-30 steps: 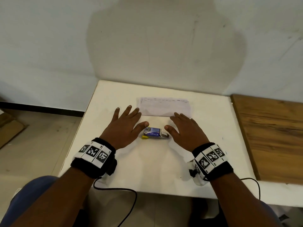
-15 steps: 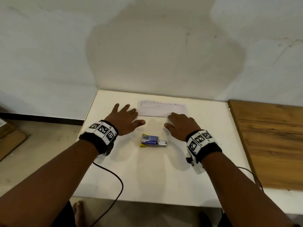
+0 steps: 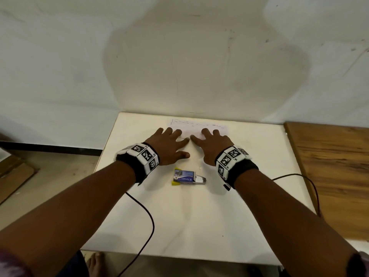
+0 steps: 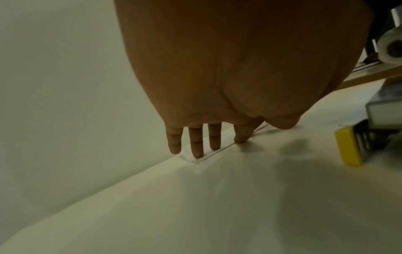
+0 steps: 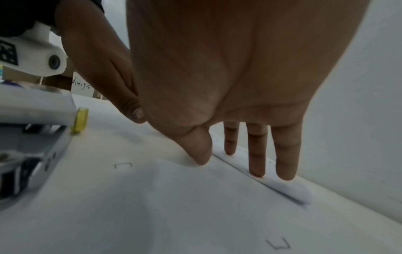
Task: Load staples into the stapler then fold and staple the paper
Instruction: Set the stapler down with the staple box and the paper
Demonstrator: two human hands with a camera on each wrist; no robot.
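A folded white paper (image 3: 197,127) lies flat at the far edge of the white table (image 3: 199,216), against the wall. My left hand (image 3: 169,143) rests on its left part with straight fingers (image 4: 196,146) pressing down on the paper (image 4: 204,154). My right hand (image 3: 211,143) presses its right part, straight fingertips (image 5: 256,165) on the paper (image 5: 282,187). A small blue and silver stapler (image 3: 187,176) with a yellow end lies on the table behind both wrists, untouched. It also shows at the edge of the wrist views, stapler (image 4: 369,137) and stapler (image 5: 32,137).
Two loose bent staples (image 5: 123,165) lie on the table near my right hand. A wooden board (image 3: 331,172) borders the table on the right. Black cables (image 3: 145,220) trail from both wristbands. The wall stands right behind the paper.
Both hands moved forward, away from the stapler, and onto the paper at the far edge. The stapler stayed where it was.
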